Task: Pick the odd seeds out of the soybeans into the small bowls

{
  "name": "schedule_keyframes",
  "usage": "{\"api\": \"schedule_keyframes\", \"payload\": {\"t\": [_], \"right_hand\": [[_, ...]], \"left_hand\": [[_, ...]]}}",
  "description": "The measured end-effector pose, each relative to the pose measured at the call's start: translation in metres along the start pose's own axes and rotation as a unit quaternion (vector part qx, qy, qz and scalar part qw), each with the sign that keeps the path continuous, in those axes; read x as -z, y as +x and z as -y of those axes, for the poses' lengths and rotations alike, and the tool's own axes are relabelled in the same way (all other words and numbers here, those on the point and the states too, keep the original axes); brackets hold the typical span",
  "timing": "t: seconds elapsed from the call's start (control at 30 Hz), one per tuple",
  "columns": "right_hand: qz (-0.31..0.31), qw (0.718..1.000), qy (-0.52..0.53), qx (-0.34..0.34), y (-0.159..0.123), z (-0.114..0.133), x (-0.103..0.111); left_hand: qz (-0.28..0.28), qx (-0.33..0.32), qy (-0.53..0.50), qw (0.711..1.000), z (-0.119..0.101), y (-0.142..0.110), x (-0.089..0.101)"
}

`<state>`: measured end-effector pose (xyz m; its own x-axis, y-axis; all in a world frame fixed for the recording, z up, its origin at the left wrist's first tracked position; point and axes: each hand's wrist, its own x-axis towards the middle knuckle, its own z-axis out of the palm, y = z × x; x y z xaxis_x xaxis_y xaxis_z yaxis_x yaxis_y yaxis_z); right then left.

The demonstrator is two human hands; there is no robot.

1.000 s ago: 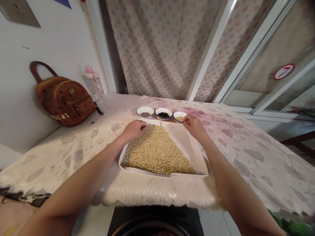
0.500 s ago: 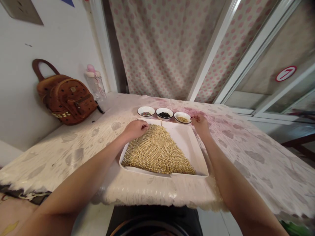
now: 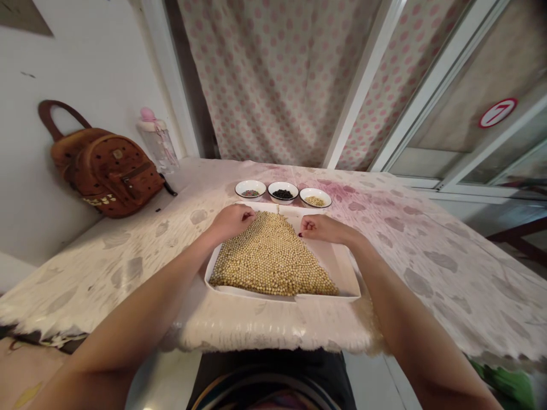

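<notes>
A shallow white cardboard tray (image 3: pixel 348 273) lies before me, its left and middle covered by a layer of small round tan beads or beans (image 3: pixel 273 256); which of the two I cannot tell. At the tray's far left corner rests my left hand (image 3: pixel 233 221), fingers curled and pressed together by the edge of the layer. My right hand (image 3: pixel 322 228) is over the tray's bare far right part, its fingers pinched. Anything within either pinch is hidden or too small to see.
Beyond the tray stand three white dark-rimmed bowls: one with multicoloured bits (image 3: pixel 250 191), one with black bits (image 3: pixel 282 193), one with pale yellow bits (image 3: pixel 315 198). A brown backpack (image 3: pixel 109 171) and clear bottle (image 3: pixel 158 142) stand at the left on the patterned tablecloth (image 3: pixel 427 256).
My right hand has moved left and nearer, from the rim of the right bowl to over the tray. The left hand stays at the tray's corner. The view has shifted slightly.
</notes>
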<state>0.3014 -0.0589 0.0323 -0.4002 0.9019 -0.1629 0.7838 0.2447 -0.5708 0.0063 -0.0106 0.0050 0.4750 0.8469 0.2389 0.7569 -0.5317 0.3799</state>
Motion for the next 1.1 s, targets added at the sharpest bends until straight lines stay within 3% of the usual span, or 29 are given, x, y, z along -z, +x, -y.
{"api": "schedule_keyframes", "payload": {"t": [0.23, 0.47, 0.67, 1.1], "right_hand": [[0.010, 0.999, -0.028, -0.019, 0.003, -0.007, -0.002], [-0.033, 0.999, -0.036, -0.009, 0.005, -0.016, -0.002], [-0.017, 0.999, -0.034, -0.003, 0.005, -0.013, -0.006], [-0.097, 0.988, -0.121, 0.021, 0.008, -0.014, -0.012]], "left_hand": [[-0.004, -0.004, 0.003, 1.000, 0.002, 0.000, -0.001], [-0.002, 0.003, 0.001, 1.000, -0.001, -0.001, 0.001], [0.000, -0.002, -0.001, 1.000, 0.000, -0.001, 0.001], [0.001, 0.003, -0.003, 1.000, -0.002, -0.001, 0.001]]}}
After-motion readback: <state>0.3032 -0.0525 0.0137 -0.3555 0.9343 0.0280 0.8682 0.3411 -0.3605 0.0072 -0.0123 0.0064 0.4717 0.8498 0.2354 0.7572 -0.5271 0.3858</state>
